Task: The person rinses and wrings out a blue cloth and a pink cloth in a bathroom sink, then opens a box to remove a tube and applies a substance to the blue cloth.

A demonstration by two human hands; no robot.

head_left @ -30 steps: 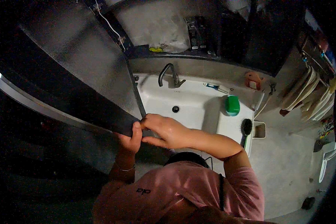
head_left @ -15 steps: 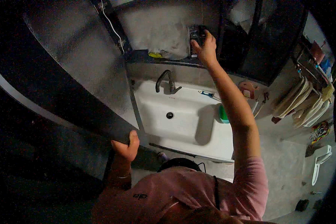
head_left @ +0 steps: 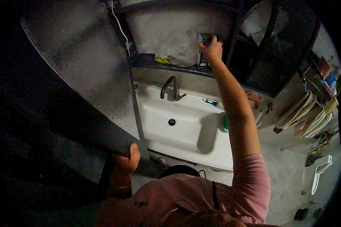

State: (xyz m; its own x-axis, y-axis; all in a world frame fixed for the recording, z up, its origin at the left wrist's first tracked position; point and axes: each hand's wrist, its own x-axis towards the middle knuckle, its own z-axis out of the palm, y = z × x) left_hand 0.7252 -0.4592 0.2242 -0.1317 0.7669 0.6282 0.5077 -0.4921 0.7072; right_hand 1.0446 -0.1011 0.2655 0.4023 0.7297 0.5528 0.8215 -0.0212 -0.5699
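My right hand (head_left: 211,49) is stretched up to the dark shelf (head_left: 155,62) above the sink, its fingers closed around a small dark box (head_left: 203,51) standing there. My left hand (head_left: 127,160) grips the lower corner of a large dark door panel (head_left: 75,98) that swings out on the left. Below the shelf sits the white sink (head_left: 182,125) with a dark tap (head_left: 169,87).
A yellow item (head_left: 163,60) lies on the shelf. A green object (head_left: 225,124) and a toothbrush (head_left: 212,103) rest on the sink's right rim. Towels (head_left: 305,117) hang on the right wall. A white fixture (head_left: 319,174) stands on the grey floor.
My right hand left the door edge, rose to the shelf and closed on the small box. The left hand keeps hold of the door panel.
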